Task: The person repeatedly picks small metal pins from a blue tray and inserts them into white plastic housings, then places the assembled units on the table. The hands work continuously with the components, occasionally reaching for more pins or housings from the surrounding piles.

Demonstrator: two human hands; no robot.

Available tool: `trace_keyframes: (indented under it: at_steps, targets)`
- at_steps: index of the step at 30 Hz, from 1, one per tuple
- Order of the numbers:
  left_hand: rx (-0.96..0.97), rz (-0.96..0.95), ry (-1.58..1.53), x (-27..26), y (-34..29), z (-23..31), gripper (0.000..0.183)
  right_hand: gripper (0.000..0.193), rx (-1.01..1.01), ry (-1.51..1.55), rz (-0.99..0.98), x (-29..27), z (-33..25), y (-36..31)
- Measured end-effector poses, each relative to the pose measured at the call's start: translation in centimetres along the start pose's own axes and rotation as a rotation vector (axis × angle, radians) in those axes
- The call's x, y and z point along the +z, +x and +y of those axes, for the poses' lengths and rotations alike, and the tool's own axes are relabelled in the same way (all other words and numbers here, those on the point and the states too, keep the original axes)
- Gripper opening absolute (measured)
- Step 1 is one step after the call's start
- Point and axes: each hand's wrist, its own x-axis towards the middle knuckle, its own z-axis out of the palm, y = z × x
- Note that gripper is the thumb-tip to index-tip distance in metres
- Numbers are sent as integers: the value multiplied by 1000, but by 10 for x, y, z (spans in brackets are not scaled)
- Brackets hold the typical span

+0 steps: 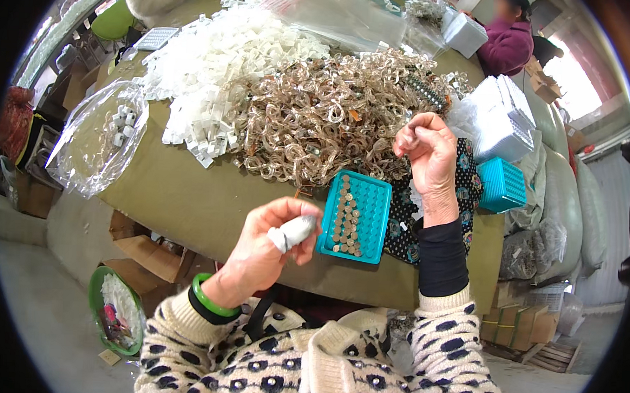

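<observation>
In the head view, the left hand (275, 231) is raised just beside the near left corner of a teal pocketed tray (374, 217). Its fingers are curled toward the thumb, and a white wrap (296, 231) with a dark tie covers one digit, perhaps to protect it. That wrap hides the fingertips, so I cannot tell whether they meet or grip anything.

The right hand (429, 149) is raised beyond the tray's far right corner, near the right edge of a heap of coiled, clear-amber strips (297, 118). Its fingers bend in toward the thumb as if in a pinch; whether the tips meet on something small cannot be made out.

The tray lies on the olive table (181, 208) in front of the person, between the heap and the body, which seems to keep it within easy reach of both hands. Small round brownish discs (348, 216) occupy its left part, while the pockets to the right show bare; the pockets probably stop the discs from rolling.

Left of the heap spreads a mound of white plastic pieces (215, 66). A stack of teal trays (502, 187) stands at the right, apparently as spares, partly beside a dark patterned cloth (400, 225).
</observation>
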Motion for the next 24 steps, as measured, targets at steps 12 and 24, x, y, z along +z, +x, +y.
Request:
trace_keyframes:
  at_steps: [12,24]
  targets:
    - [-114,30,216,55,107,17,16,19,-416,-691,-168,1,-3,-45]
    - [-109,75,211,28,70,16,31,20,-690,-971,-633,42,3,-73]
